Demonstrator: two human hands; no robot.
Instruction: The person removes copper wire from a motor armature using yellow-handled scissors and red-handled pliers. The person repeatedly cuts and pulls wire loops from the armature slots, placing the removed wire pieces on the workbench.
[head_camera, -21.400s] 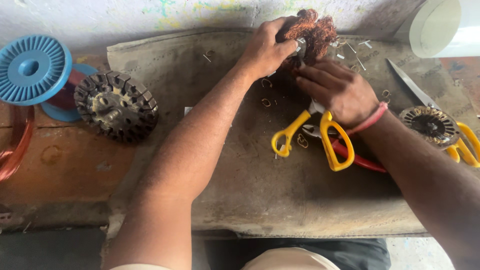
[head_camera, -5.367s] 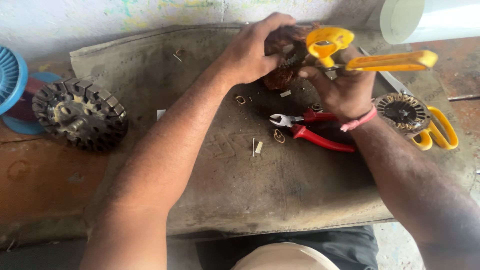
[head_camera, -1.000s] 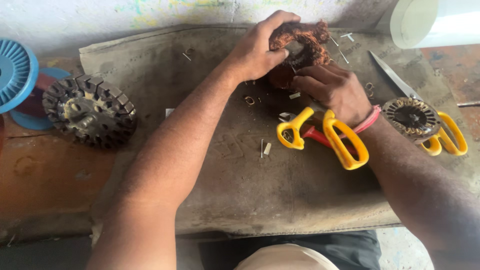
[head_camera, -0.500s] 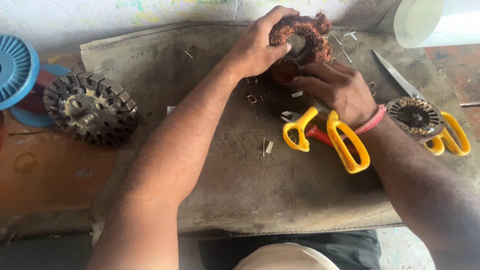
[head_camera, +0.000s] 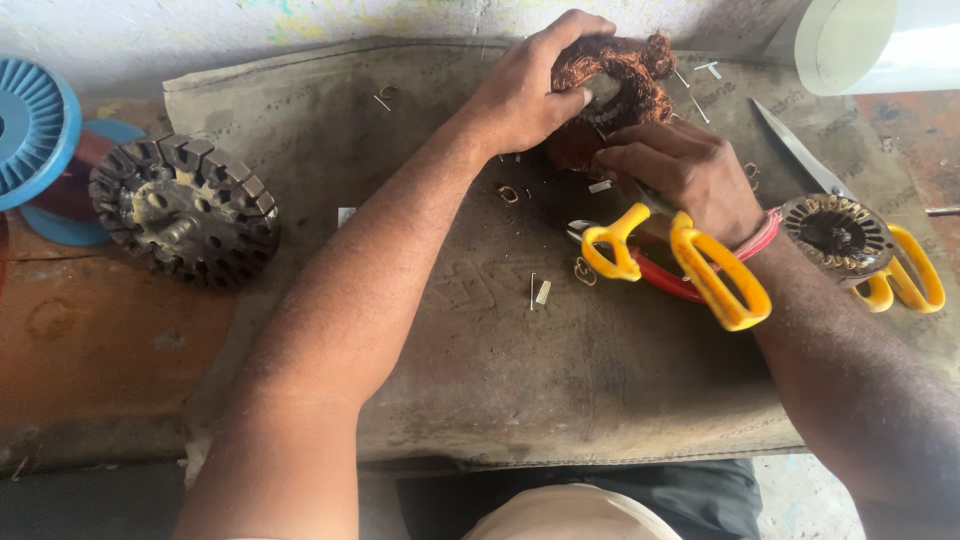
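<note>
My left hand (head_camera: 530, 90) grips a ring-shaped motor part wound with copper wire (head_camera: 620, 75) at the far edge of a grey mat (head_camera: 480, 350). My right hand (head_camera: 690, 175) is closed around yellow-handled scissors (head_camera: 700, 265), with the handles pointing toward me and the blades hidden under my fingers, next to the copper winding. Red-handled pliers (head_camera: 665, 285) lie on the mat under the scissor handles.
A bare slotted metal core (head_camera: 185, 210) lies at the left, next to a blue wire spool (head_camera: 40, 130). At the right are a second small wound core (head_camera: 835, 230), another yellow-handled pair of scissors (head_camera: 900, 275) and a white roll (head_camera: 850, 40). Small wire clippings dot the mat.
The scissors in my right hand came down from raised to low beside the winding. In the last second both hands barely moved.
</note>
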